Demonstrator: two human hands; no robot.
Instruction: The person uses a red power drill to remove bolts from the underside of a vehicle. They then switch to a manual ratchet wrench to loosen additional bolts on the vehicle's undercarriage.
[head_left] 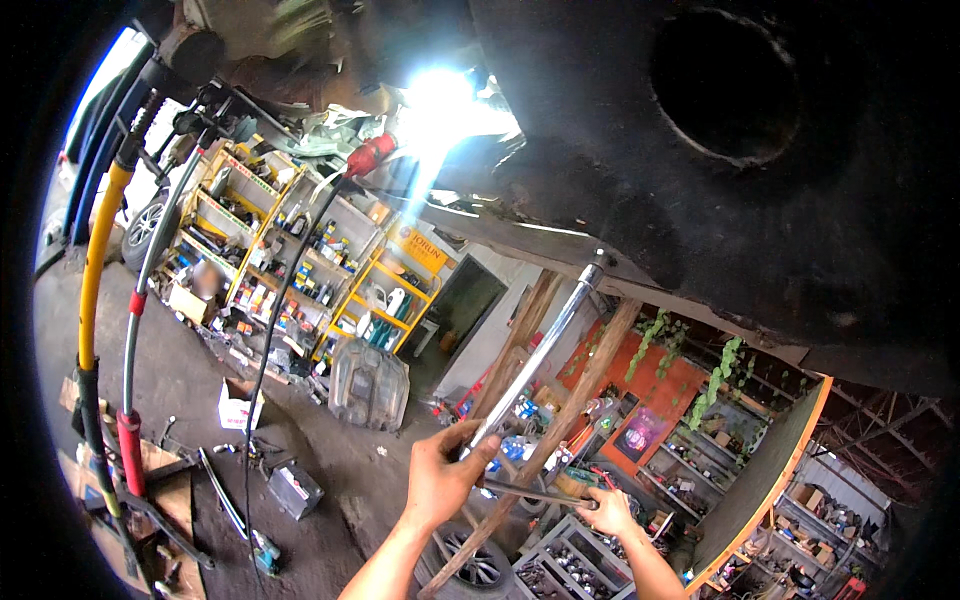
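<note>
My left hand (pixel 440 478) is wrapped round the lower end of a long chrome extension bar (pixel 545 345), which slants up and away to the right. The bar's upper end, with what looks like a socket (pixel 596 266), meets the edge of the dark metal underside (pixel 590 150) overhead. A thin steel wrench handle (pixel 535 492) runs across from the bar's lower end to my right hand (pixel 612 515), whose fingers are closed on its far end. The joint between handle and bar is hidden behind my left hand.
A bright work lamp (pixel 372 155) hangs above, its black cable (pixel 268 345) trailing down. Wooden props (pixel 585 395) slant behind my hands. Yellow and red poles (pixel 92 280) stand at left. A battery (pixel 295 489), a wheel (pixel 470 562) and parts shelves (pixel 365 310) lie around.
</note>
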